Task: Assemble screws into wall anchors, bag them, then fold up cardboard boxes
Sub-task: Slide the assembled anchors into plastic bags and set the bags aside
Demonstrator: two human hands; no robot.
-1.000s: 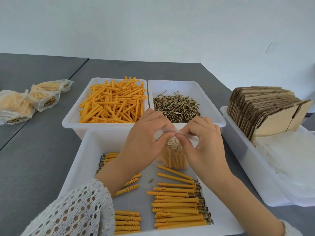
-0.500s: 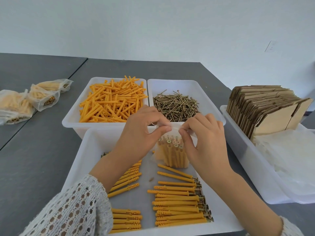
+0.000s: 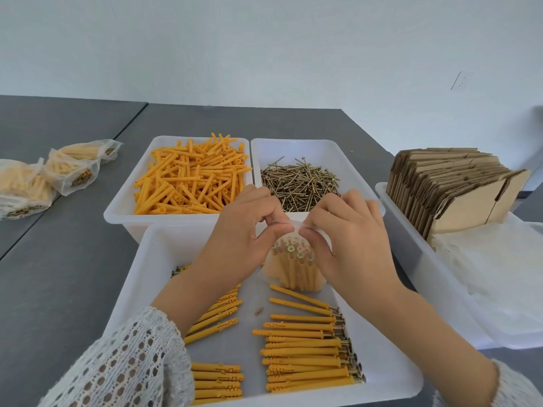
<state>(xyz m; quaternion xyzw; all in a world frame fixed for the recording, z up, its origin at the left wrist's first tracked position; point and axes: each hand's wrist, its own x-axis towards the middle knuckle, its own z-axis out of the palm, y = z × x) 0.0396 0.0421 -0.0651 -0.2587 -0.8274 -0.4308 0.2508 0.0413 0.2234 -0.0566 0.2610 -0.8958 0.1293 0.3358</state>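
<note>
Both hands, left hand (image 3: 241, 230) and right hand (image 3: 349, 233), pinch a small clear bag (image 3: 293, 265) of screwed anchors over the near bin (image 3: 138, 277), anchor bin (image 3: 117, 207) at 11 o'clock, screw bin (image 3: 326, 148) at 12.

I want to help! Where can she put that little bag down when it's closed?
Bare grey table lies left of the front bin, below the finished bags. Inside that bin, a strip between the anchor rows is free. Around both hands and the bag it is crowded.
</note>
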